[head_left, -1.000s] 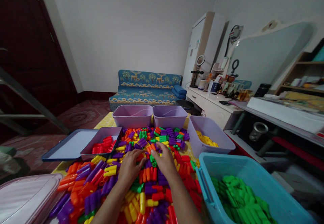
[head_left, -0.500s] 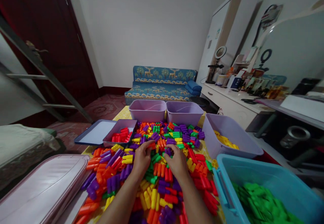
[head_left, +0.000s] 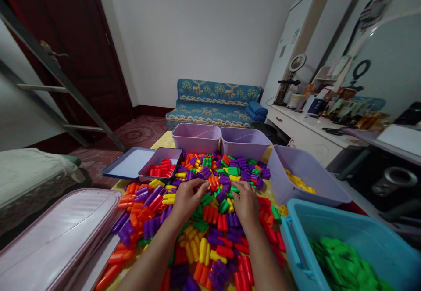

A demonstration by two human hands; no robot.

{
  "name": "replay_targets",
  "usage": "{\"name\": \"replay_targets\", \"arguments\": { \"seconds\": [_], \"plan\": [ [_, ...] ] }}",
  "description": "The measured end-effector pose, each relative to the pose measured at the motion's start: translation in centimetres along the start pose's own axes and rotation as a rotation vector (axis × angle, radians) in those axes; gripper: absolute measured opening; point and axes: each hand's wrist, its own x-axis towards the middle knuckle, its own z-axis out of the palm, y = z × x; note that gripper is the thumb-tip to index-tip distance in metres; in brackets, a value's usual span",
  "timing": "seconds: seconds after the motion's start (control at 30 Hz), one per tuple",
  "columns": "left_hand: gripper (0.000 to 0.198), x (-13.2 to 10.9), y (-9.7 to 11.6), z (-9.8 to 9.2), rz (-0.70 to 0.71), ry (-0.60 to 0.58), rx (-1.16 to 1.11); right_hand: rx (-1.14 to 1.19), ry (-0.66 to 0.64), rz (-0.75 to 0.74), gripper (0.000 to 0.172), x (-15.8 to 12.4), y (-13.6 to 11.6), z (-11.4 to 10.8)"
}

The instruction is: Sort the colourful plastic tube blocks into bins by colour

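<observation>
A thick layer of plastic tube-shaped toy pieces [head_left: 210, 214] in red, orange, yellow, green and purple covers the table in front of me. My left hand [head_left: 188, 196] is over the middle of the pile, thumb and fingers apart, with no piece visible in it. To its right, my right hand [head_left: 246, 199] lies palm down on the pieces, fingers stretched forward; its palm side is hidden. Between the two hands are purple pieces [head_left: 224, 188] and green pieces [head_left: 223, 206].
Two purple bins [head_left: 196, 139] stand along the far edge. A lidded-type box [head_left: 144, 174] holds red pieces at left. At right, a purple bin [head_left: 276, 172] contains yellow pieces and a blue bin [head_left: 296, 225] green ones. Pale pink lids [head_left: 59, 229] lie near left.
My hands have moved farther apart, the right one shifting right and flattening over the pieces. The whole view has shifted slightly, with the scene now farther right.
</observation>
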Motion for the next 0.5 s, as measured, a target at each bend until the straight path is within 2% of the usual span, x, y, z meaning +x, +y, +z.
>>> {"name": "replay_targets", "arguments": {
  "seconds": [0.07,0.1,0.23,0.37,0.43,0.5],
  "plan": [
    [0.031,0.0,0.1,-0.3,0.032,-0.162,0.134,0.025,0.048,0.045,0.032,0.0,-0.2,-0.1],
    [0.030,0.0,0.1,-0.4,0.052,-0.204,0.205,0.057,0.080,0.071,0.030,0.0,-0.2,-0.2],
    [0.038,-0.2,0.2,-0.1,0.089,-0.242,0.368,0.372,0.190,0.191,0.039,0.0,-0.3,-0.8],
    [0.040,-0.3,-0.1,0.6,0.057,-0.220,0.424,0.917,0.235,0.429,0.038,0.0,-1.6,-2.2],
    [0.040,-0.3,-0.3,0.8,0.031,-0.188,0.401,1.184,0.380,0.443,0.031,0.2,-2.9,-3.7],
    [0.039,-0.3,-0.5,1.0,0.008,-0.161,0.372,1.340,0.596,0.364,0.025,0.4,-4.2,-5.7]
  ]
}}
